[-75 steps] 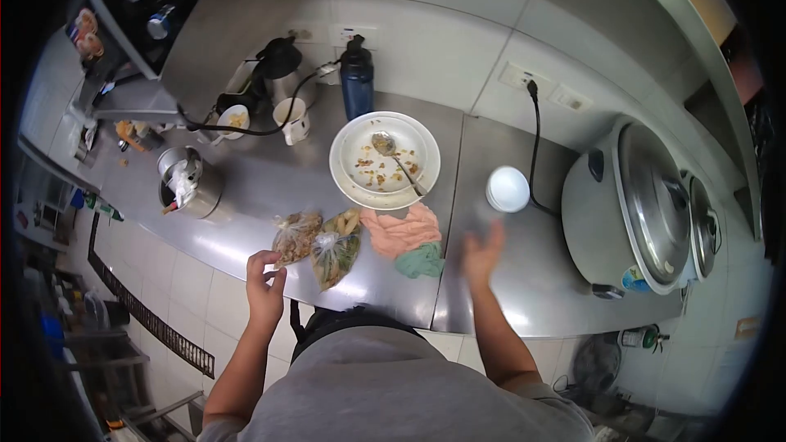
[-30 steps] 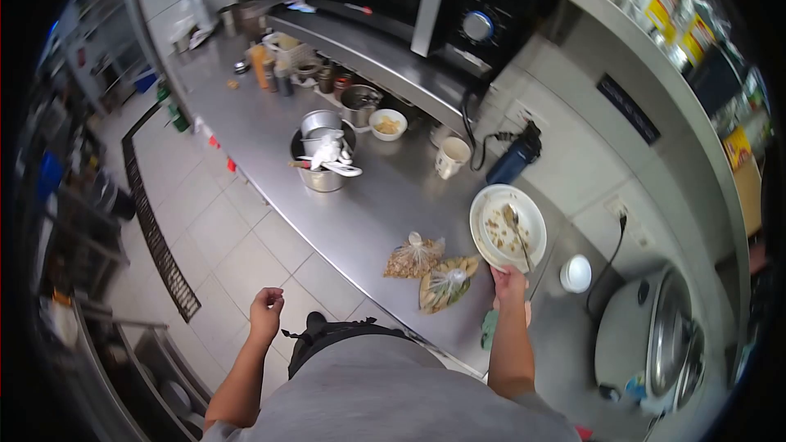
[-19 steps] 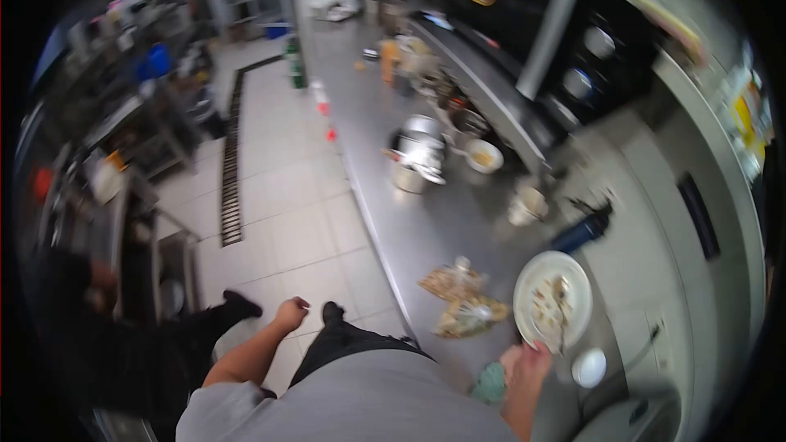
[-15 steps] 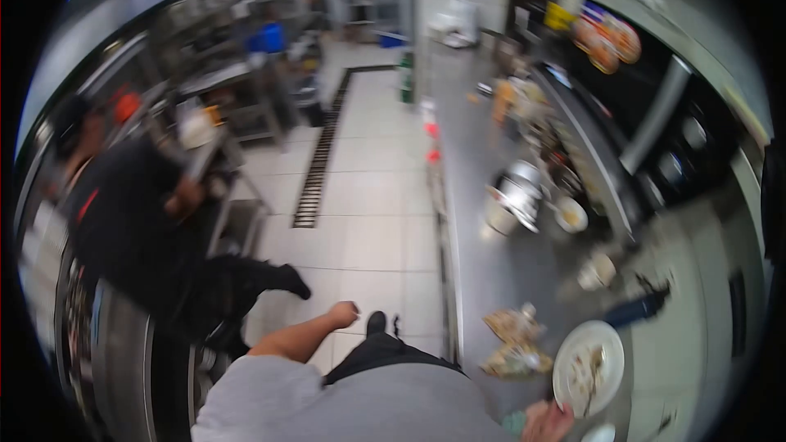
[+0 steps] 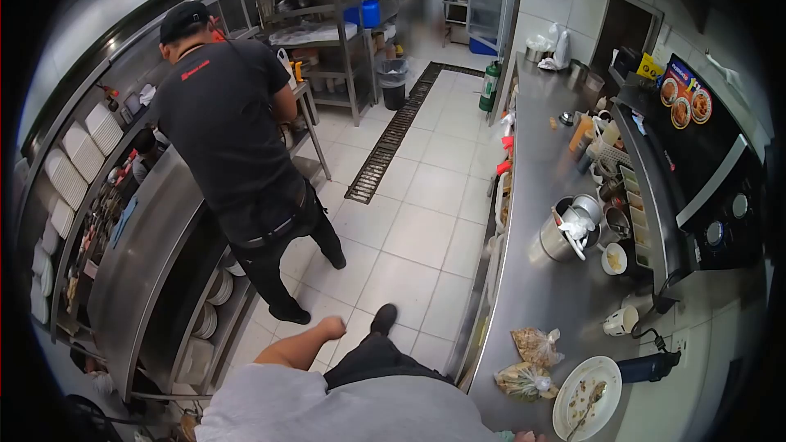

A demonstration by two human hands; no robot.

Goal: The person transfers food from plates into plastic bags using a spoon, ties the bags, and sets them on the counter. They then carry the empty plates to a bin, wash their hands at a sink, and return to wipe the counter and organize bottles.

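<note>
My left hand [image 5: 332, 328] hangs low over the floor tiles, its fingers curled closed with nothing visible in them. At the bottom edge, only a small part of my right hand [image 5: 528, 437] shows, next to the white oval plate [image 5: 563, 409]; its fingers are mostly cut off by the frame. Food scraps and a utensil lie on the plate. Two clear bags of food [image 5: 536, 346] [image 5: 524, 381] rest on the steel counter [image 5: 524, 278] beside it. Farther up the counter are a steel pot [image 5: 553, 237], a white bowl [image 5: 614, 259] and a paper cup [image 5: 621, 321].
A person in black [image 5: 225, 115] stands at the left steel station. Stacked plates [image 5: 217, 299] fill a lower shelf there. A floor drain [image 5: 393, 139] runs along the tiled aisle, with a bin [image 5: 393, 82] and a green extinguisher [image 5: 490, 86] farther back. A black appliance [image 5: 696, 172] is at right.
The view has turned left and sharpened, bringing the person in black more fully into sight. My right hand now shows less, lower in the frame by the plate.
</note>
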